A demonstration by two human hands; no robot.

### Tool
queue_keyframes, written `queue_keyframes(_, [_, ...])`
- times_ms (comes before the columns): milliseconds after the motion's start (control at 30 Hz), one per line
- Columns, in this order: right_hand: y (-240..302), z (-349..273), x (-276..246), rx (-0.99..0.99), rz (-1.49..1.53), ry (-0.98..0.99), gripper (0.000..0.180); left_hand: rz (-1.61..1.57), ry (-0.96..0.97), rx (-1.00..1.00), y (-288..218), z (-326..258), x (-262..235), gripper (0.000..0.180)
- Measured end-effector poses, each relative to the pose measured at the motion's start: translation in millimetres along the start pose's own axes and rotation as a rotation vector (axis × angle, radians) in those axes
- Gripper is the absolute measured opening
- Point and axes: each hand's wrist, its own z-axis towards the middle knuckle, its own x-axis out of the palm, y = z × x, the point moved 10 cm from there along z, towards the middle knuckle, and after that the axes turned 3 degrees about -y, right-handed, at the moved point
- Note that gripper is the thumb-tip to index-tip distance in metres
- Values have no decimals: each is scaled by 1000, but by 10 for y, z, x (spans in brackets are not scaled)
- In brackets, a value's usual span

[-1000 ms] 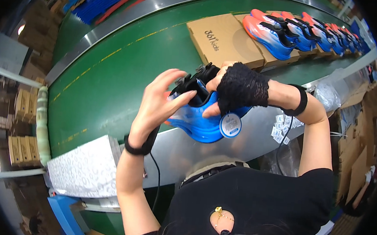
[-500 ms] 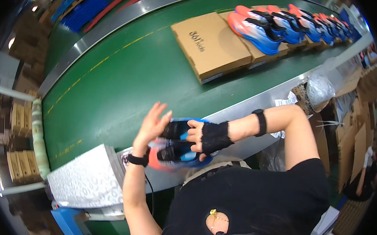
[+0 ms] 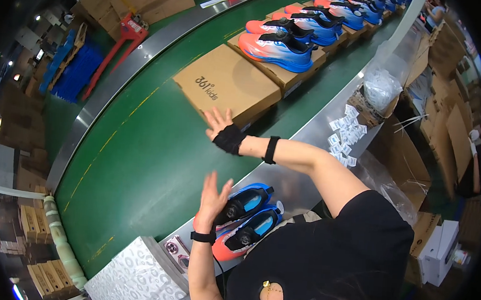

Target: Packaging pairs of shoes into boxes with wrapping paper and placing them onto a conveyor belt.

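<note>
My right hand (image 3: 226,131), in a black fingerless wrist cover, reaches out with fingers spread at the near edge of a closed brown shoebox (image 3: 228,85). Whether the fingertips touch the cardboard I cannot tell. Nothing is in my left hand (image 3: 212,199); its fingers are stretched upward beside a pair of sneakers. The sneakers, coral and blue with black collars, sit on the metal ledge close to my body: one (image 3: 243,204) lies farther off, the other (image 3: 254,227) nearer me. My left hand partly covers the toe of the farther one.
More coral-and-blue sneakers (image 3: 278,48) stand on boxes along the green conveyor belt (image 3: 139,159). White paper packets (image 3: 346,132) lie scattered on the right ledge by a carton of clear plastic (image 3: 379,90). At the left are a stack of patterned white paper (image 3: 136,279) and a phone (image 3: 176,250).
My right hand has left the sneakers and moved out to the shoebox. My left hand stays near the shoes. The boxes appear farther left in view, and the view has turned.
</note>
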Motion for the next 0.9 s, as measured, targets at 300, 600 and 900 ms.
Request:
queue_keyframes(300, [-867, -464, -2323, 268, 1312, -601, 24, 131, 218, 3, 147, -36, 23, 42])
queue_keyframes(600, [-2770, -3612, -1180, 1122, 88, -476, 41, 248, 199, -93, 673, -274, -116, 26])
queue_keyframes(900, [-1756, -3831, -564, 1029, 12, -308, 21, -257, 22, -37, 475, -118, -57, 30])
